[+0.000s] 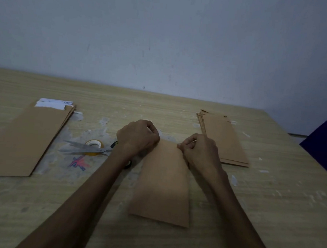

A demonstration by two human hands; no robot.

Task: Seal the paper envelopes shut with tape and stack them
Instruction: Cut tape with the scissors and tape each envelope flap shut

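Nearest, flat on the wooden table (249,217): one brown envelope (162,183), long side running away from the camera, near edge just between the two forearms. At its far end, both hands. Left hand (137,136) curled at the envelope's far left corner, fingers tucked under and pinching at the top edge; whether tape is between them, cannot tell. Right hand (198,150) curled at the far right corner, thumb and fingertips pinched together on the top edge.

Left of the left forearm: scissors (85,149), blades open, lying across a roll of clear tape (93,145). Below these, a red and blue mark (78,163) on the tabletop.

Further left: a stack of brown envelopes (24,139) with white paper (53,104) showing at the far end. Far right, well apart from it: a second stack of envelopes (223,139), lying flat. Beyond, a plain pale wall (165,36); at the right edge, something dark blue (326,141).
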